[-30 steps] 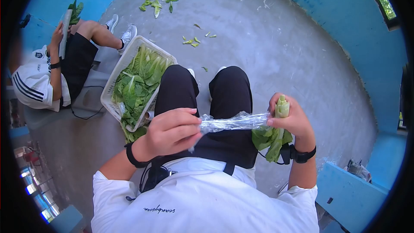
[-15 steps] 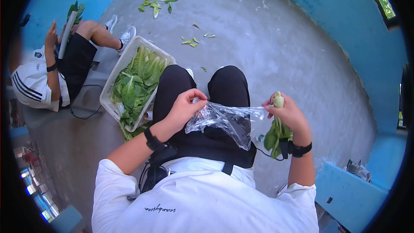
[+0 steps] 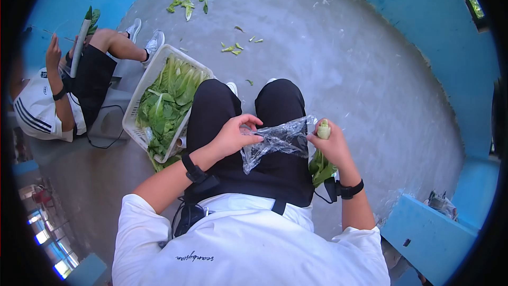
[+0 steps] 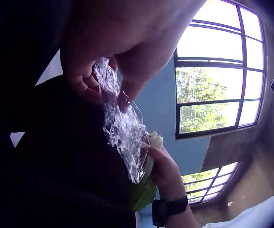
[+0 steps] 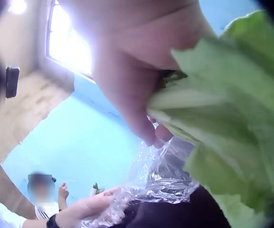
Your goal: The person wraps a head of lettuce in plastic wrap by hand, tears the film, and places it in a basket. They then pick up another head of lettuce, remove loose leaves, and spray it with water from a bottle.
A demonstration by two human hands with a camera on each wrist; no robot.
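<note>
A crumpled sheet of clear plastic film (image 3: 278,143) stretches between my two hands over the dark-clothed lap. My left hand (image 3: 235,136) pinches its left end between thumb and fingers, as the left wrist view also shows. On the other side, my right hand (image 3: 334,145) grips a leafy green vegetable (image 3: 324,130), its pale cut stalk end pointing up. The vegetable's leaves (image 5: 236,114) hang below that hand and fill much of the right wrist view. The right thumb and a finger also pinch the film's right end.
A white plastic basket (image 3: 142,140) full of leafy greens (image 3: 164,100) stands beside the left knee. Loose leaves (image 3: 188,8) lie scattered on the grey floor. Another person (image 3: 47,100) sits at the left with a pale tube (image 3: 80,47). A blue bench (image 3: 428,233) is at lower right.
The film was a tight twisted strand, then spread out wider between the hands. My right hand has come inward with the vegetable, and the left hand has shifted slightly right.
</note>
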